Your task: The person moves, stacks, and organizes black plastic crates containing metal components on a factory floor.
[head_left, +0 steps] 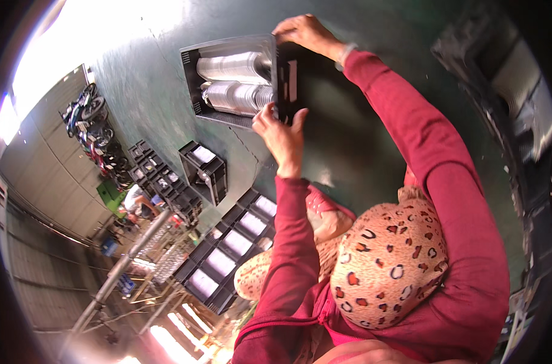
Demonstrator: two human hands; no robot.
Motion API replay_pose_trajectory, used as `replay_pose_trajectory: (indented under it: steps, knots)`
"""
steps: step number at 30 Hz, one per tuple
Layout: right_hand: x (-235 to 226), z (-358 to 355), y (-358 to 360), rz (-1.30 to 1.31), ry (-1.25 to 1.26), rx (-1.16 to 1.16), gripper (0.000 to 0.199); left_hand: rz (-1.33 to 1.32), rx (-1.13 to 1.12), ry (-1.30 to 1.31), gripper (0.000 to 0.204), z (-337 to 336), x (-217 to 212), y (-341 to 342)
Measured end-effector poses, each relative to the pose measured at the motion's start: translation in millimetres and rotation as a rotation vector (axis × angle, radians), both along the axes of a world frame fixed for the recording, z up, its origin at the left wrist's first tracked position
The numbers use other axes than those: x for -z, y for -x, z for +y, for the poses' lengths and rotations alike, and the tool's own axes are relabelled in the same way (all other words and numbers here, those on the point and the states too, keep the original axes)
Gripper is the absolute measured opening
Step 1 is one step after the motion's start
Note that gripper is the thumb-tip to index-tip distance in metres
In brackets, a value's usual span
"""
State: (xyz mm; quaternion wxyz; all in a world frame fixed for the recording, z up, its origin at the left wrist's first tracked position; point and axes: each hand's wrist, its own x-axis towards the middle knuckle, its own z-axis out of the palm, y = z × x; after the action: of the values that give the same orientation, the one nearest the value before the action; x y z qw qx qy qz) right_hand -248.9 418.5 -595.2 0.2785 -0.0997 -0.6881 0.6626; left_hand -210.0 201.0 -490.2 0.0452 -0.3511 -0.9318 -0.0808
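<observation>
A black plastic crate (279, 76) rests on or just above the green floor; I cannot tell which. Inside it lie two rows of thin, silvery round pieces (236, 97) stacked side by side. My left hand (281, 138) has its fingers curled over the crate's near corner, thumb held out to the side. At the opposite corner of the same side, my right hand (307, 33) hooks its fingers over the rim. A pale label (292, 80) shows on the crate's outer wall between my hands.
Several black crates with white sheets (233, 242) stand in a row to the left of my legs. Another black crate (204, 170) stands beyond them. Stacked crates (525, 91) line the right side. Parked motorbikes (94, 127) and a crouching person (138, 201) are farther left.
</observation>
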Motion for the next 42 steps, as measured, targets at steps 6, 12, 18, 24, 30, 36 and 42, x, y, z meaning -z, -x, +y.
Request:
replay_pose_trajectory:
  steps: [6,12,18,24,30,36,42]
  knots:
    - [-15.1,-26.6,-21.0,0.010,-0.056,0.045,0.017,-0.042,0.015,0.167,0.061,-23.8,11.3,7.5]
    - [-81.1,-30.8,-8.0,0.039,-0.346,0.079,0.016,-0.117,0.073,0.122,0.056,-36.1,-65.1,28.0]
    - [-152.8,-17.3,9.9,-0.033,-0.268,-0.055,0.020,-0.171,-0.003,0.111,0.056,-43.4,-122.8,63.6]
    - [-145.3,-19.5,25.1,-0.061,-0.354,-0.044,0.021,-0.173,-0.012,0.137,0.057,-46.3,-123.9,74.1]
    - [-91.3,-10.3,-11.1,0.025,-0.425,0.046,0.016,-0.130,0.135,0.236,0.044,-37.1,-83.4,35.2]
    - [-14.9,9.8,-147.4,-0.252,-0.185,0.013,0.020,-0.299,0.381,0.106,0.025,-14.2,-16.2,-66.5]
    - [-41.3,-43.8,-220.0,-0.566,0.555,0.228,0.040,-0.055,0.111,0.008,0.061,-26.3,-29.0,65.4]
